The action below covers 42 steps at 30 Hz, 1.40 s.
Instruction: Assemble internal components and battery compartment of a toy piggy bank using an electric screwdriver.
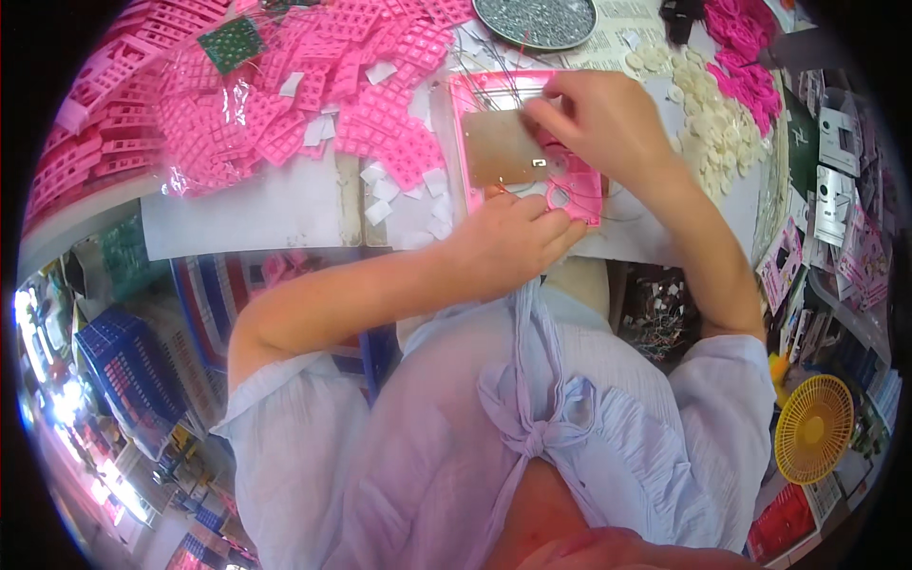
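A pink plastic case (589, 204) lies on the table in front of me, with a flat brown board (499, 147) in it and thin wires running across its edges. My left hand (518, 233) is closed at the case's near edge, its fingers curled over the rim beside a ring-shaped pink part. Over the far right part of the case, my right hand (603, 119) has thumb and fingers pinched together. What sits between those fingertips is hidden. Several thin wires (494, 90) lie at the case's far edge.
Pink keypad pieces (389, 114) cover the far left, some in a clear bag, with small white squares (380, 199) nearby. A round metal dish (537, 21) of small grey parts stands at the back. Cream discs (708, 123) and magenta pieces (746, 76) lie right.
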### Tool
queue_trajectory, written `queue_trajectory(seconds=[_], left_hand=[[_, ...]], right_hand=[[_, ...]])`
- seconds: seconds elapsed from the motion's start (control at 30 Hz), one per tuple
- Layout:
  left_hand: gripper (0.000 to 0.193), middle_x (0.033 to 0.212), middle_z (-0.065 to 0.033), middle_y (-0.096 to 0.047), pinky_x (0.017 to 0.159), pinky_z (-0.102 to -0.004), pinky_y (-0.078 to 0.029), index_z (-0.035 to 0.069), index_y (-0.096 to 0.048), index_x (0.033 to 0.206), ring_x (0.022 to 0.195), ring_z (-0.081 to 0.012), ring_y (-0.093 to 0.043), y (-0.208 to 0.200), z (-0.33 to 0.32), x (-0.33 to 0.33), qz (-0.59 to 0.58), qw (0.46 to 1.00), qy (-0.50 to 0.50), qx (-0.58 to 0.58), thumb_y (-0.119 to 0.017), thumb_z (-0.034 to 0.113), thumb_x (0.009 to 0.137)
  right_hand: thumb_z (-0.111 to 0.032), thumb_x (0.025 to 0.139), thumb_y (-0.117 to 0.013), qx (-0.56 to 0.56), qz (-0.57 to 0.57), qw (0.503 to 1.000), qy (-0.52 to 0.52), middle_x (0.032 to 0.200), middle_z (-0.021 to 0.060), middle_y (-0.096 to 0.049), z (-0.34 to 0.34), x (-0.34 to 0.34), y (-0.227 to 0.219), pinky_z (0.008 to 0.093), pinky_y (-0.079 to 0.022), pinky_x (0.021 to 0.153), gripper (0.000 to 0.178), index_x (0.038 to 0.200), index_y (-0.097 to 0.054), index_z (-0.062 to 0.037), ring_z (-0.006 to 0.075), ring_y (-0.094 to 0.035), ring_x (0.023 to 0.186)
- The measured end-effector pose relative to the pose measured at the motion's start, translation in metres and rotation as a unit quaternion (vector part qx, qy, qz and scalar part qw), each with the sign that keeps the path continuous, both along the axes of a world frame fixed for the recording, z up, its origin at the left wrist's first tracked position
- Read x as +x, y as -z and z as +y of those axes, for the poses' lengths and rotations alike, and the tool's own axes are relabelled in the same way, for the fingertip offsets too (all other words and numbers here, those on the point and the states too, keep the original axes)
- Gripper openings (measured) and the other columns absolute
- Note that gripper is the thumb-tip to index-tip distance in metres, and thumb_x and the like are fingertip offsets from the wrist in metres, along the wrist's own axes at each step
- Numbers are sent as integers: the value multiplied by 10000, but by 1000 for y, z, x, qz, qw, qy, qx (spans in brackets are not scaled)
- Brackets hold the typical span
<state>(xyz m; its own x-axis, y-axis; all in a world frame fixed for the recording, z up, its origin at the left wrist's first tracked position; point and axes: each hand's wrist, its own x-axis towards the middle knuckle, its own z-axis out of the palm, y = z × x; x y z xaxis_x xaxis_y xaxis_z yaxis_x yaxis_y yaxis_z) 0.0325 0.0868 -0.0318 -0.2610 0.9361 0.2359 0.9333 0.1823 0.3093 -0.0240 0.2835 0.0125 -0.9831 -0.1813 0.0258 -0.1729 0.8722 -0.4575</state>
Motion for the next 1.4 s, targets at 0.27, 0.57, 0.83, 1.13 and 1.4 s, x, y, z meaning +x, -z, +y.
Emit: queue_trajectory(seconds=[0.27,0.57,0.83,1.13,1.4], left_hand=[[193,864,-99,-697,733,-396,-525,39,-736,1017,786,-256,-674,-27,-33,-83,-193,899,-352,175,-720,166,873],[162,899,-69,-708,705,-392,-493,52,-755,878,811,-247,-674,2,-14,-125,-76,918,-350,167,-780,198,811],[120,927,-18,-735,868,-385,-402,115,-756,935,840,-209,-668,-9,-1,-105,52,953,-220,202,-784,154,825],[106,891,-29,-751,878,-380,-406,104,-751,945,824,-184,-674,-10,-4,-100,-228,900,-328,175,-771,153,854],[71,941,-15,-668,920,-425,-353,122,-717,903,928,-215,-629,-11,-1,-111,1,972,-209,109,-724,181,865]], right_hand=[[-256,860,-706,-73,83,994,-22,837,112,-689,-16,-9,36,437,-544,665,203,922,-706,-62,322,-683,791],[-144,832,-724,-50,177,952,-244,1025,56,-653,-3,2,25,386,-552,738,180,1007,-730,-107,287,-641,927],[-80,833,-713,-143,197,966,-85,990,104,-669,6,-3,11,402,-543,690,175,1007,-690,-72,298,-662,803],[-97,806,-677,99,179,972,-117,835,109,-659,4,-5,16,420,-548,746,87,869,-674,-37,309,-658,845],[-139,835,-689,73,33,992,-101,831,104,-660,-3,40,3,407,-557,726,116,827,-658,-27,292,-659,828]])
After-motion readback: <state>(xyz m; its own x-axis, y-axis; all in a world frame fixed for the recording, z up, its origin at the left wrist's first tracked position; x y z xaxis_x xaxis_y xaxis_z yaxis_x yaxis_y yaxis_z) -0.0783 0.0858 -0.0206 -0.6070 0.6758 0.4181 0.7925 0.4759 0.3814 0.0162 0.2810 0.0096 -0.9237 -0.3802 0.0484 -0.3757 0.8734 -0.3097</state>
